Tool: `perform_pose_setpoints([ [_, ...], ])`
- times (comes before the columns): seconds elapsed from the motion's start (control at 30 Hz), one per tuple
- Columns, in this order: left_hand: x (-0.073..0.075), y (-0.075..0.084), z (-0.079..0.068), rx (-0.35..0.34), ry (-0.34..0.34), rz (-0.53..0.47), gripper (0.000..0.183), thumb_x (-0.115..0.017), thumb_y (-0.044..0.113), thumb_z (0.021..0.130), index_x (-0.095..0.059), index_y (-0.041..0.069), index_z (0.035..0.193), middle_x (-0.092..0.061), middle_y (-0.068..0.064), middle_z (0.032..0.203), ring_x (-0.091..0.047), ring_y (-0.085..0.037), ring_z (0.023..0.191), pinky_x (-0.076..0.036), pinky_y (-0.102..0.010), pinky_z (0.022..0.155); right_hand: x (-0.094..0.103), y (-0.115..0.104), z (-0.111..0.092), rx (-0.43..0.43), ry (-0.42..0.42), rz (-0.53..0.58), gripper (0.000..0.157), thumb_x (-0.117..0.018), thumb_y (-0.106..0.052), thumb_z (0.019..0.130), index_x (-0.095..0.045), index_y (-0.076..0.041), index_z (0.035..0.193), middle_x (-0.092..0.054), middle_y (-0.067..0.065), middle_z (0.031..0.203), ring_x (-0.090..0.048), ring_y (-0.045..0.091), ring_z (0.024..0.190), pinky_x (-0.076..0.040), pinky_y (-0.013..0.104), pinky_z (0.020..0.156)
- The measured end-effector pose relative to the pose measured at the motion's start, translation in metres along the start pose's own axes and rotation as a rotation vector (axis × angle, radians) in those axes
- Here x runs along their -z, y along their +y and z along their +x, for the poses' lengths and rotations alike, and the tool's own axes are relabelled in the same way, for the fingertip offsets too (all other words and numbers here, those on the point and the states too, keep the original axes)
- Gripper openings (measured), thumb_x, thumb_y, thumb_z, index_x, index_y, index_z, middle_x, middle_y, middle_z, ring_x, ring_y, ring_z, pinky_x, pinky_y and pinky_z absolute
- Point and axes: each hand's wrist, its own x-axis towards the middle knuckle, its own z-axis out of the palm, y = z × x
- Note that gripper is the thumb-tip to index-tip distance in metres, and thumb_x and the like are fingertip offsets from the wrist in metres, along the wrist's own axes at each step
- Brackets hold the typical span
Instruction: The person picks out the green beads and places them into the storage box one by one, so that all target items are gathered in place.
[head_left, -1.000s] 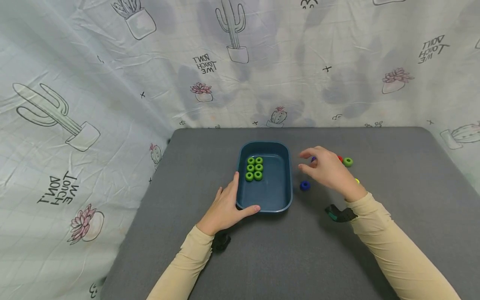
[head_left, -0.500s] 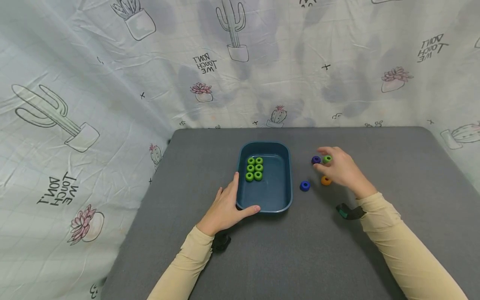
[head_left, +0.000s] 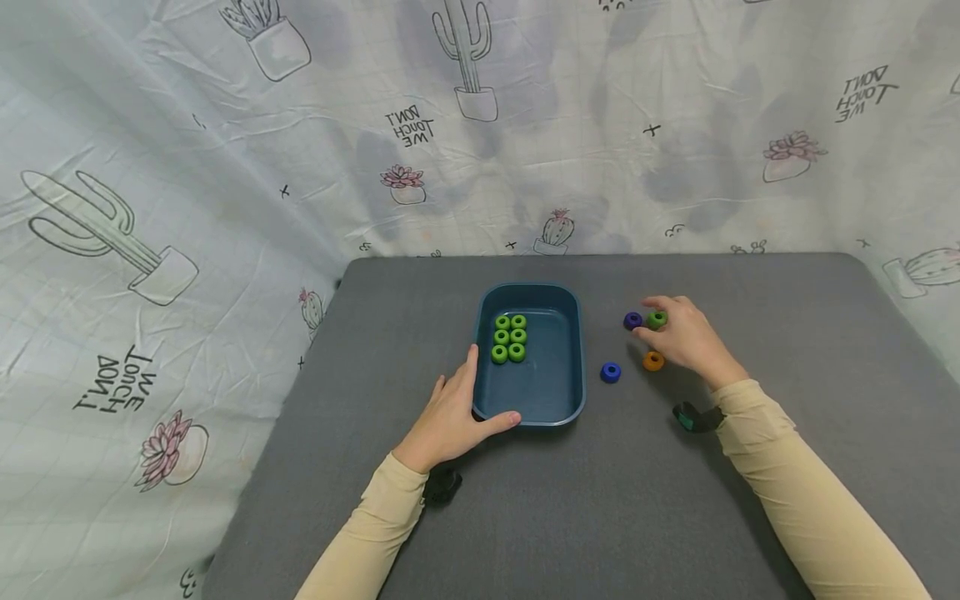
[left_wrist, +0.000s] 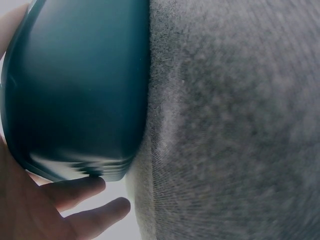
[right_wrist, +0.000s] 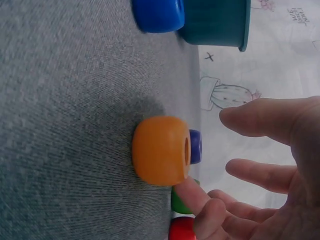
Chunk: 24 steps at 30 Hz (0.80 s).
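My left hand (head_left: 450, 418) is spread round the near left corner of a dark teal tray (head_left: 561, 400). Its thumb lies at the front rim and its straight fingers touch the left wall. Two columns of green beads (head_left: 517, 336) sit inside the tray. My right hand (head_left: 686, 333) hovers over loose beads to the tray's right, thumb and forefinger apart, a green bead (head_left: 657, 319) showing between them. An orange bead (head_left: 653, 361) lies below the palm. In the right wrist view, curled fingers (right_wrist: 210, 217) overlap the green bead and a red bead (right_wrist: 182, 229).
A blue bead (head_left: 611, 372) stands just right of the tray, and a purple bead (head_left: 633, 320) lies left of the green one. The grey tabletop (head_left: 570, 517) ends at a patterned white cloth (head_left: 600, 150) behind.
My right hand has moved right and slightly toward me, uncovering the purple, green and orange beads and hiding the red and yellow ones. My left hand and the tray stay put.
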Motion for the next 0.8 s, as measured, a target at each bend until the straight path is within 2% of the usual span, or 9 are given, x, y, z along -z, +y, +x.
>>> perform_pose_setpoints([
  [0.17,0.0001,0.0008,-0.0002,0.001,0.003,-0.005,0.124,-0.063,0.081,0.086,0.006,0.018,0.168,-0.012,-0.006,0.175,-0.021,-0.025,0.161,-0.005,-0.065,0.128,-0.0002,0.0020,0.0050,-0.024,-0.018,-0.015,0.063,-0.065,-0.026,0.102,-0.045,0.005,0.152,-0.038,0.040,0.152,-0.040,0.057,0.134,-0.040,0.072,0.103],
  [0.27,0.0002,0.0012,-0.0004,0.003,0.004,-0.002,0.124,-0.063,0.081,0.086,0.005,0.018,0.168,-0.012,-0.006,0.175,-0.021,-0.025,0.161,-0.006,-0.065,0.128,-0.0012,0.0040,0.0083,-0.035,-0.035,-0.026,0.062,-0.065,-0.026,0.103,-0.045,0.005,0.153,-0.038,0.040,0.153,-0.035,0.059,0.140,-0.034,0.074,0.109],
  [0.4,0.0001,0.0015,-0.0009,0.004,0.004,-0.002,0.124,-0.062,0.082,0.085,0.005,0.018,0.168,-0.012,-0.006,0.175,-0.021,-0.025,0.161,-0.006,-0.065,0.128,-0.0028,0.0059,0.0102,-0.041,-0.054,-0.039,0.062,-0.063,-0.027,0.103,-0.045,0.006,0.152,-0.038,0.040,0.152,-0.034,0.061,0.139,-0.033,0.076,0.110],
  [0.63,0.0003,0.0020,-0.0011,0.005,0.002,0.005,0.124,-0.061,0.082,0.085,0.006,0.019,0.168,-0.012,-0.006,0.175,-0.021,-0.025,0.161,-0.006,-0.065,0.128,-0.0038,0.0060,0.0048,-0.017,-0.052,-0.040,0.057,-0.067,-0.021,0.100,-0.051,0.007,0.147,-0.046,0.040,0.144,-0.048,0.057,0.128,-0.044,0.070,0.101],
  [0.8,0.0010,0.0025,-0.0012,0.005,0.004,0.005,0.124,-0.062,0.082,0.086,0.006,0.019,0.168,-0.012,-0.006,0.175,-0.021,-0.025,0.161,-0.006,-0.065,0.128,-0.0039,0.0081,0.0021,-0.011,-0.042,-0.034,0.055,-0.067,-0.017,0.099,-0.052,0.006,0.146,-0.048,0.039,0.141,-0.052,0.055,0.123,-0.046,0.068,0.098],
])
